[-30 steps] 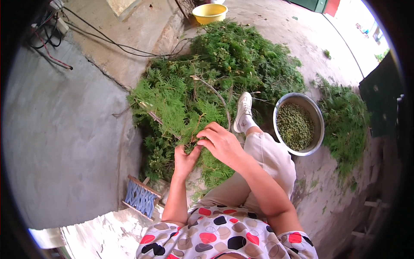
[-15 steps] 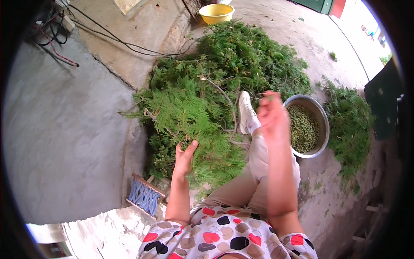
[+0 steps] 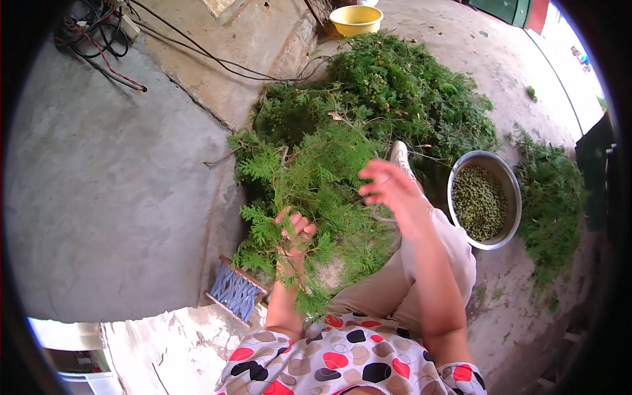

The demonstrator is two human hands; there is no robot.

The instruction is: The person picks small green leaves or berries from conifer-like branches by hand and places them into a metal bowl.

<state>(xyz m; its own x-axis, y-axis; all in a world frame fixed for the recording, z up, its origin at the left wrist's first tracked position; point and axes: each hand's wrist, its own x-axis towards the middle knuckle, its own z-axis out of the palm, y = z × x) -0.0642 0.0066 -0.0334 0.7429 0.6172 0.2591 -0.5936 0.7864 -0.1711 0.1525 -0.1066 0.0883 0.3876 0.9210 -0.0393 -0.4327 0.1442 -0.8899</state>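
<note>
Head view, from close in: the left hand (image 3: 297,229) is closed round a bough (image 3: 263,249) at the near edge of the pile, its fronds hanging over the forearm. The right hand (image 3: 394,197), beside the pot's left rim half a second ago, is now back over the pile's near right side, fingers parted. It is a little blurred; I see nothing in it, though I cannot rule out a scrap. So the left does the holding and the right is away from the pot (image 3: 511,187), where small green cones (image 3: 480,204) lie well below the rim.

A stool (image 3: 237,294) with blue webbing stands by the grey slab's (image 3: 112,197) lower right corner. Pot and boughs sit on a bare, dusty floor (image 3: 507,289) strewn with green bits. One white shoe (image 3: 400,157) rests against the pile (image 3: 421,92); a smaller heap (image 3: 553,197) lies just right of the pot. Beyond, wires (image 3: 135,84) trail over the slab's far edge, a yellow basin (image 3: 356,27) stands behind the pile, and a green door (image 3: 503,8) shows at far right.
</note>
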